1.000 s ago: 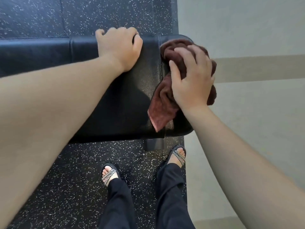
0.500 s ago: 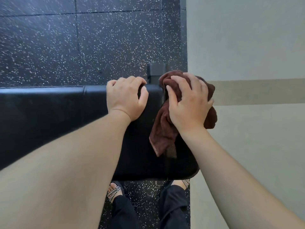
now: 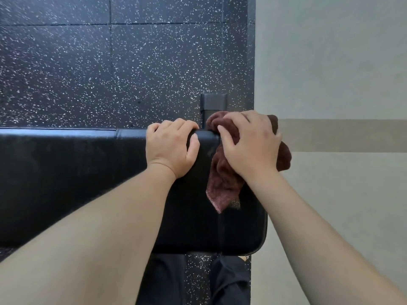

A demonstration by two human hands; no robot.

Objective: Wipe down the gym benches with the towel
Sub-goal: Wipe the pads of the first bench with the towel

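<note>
Towel (image 3: 222, 179), dark maroon, bunched on the right end of the gym bench (image 3: 66, 172), at its far edge. Right grip (image 3: 251, 144) sits directly on top, fingers spread and curved over the wad, holding it against the pad. One towel corner trails toward the near side, below the wrist. Left grip (image 3: 171, 148) is just beside the towel, fingers curled over the bench's far edge, thumb on top. Speckled black floor (image 3: 110, 73) beyond.

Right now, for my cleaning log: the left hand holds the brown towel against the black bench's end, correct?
No. In the head view the right hand holds the brown towel against the end of the black bench; the left hand grips its far edge.
</note>
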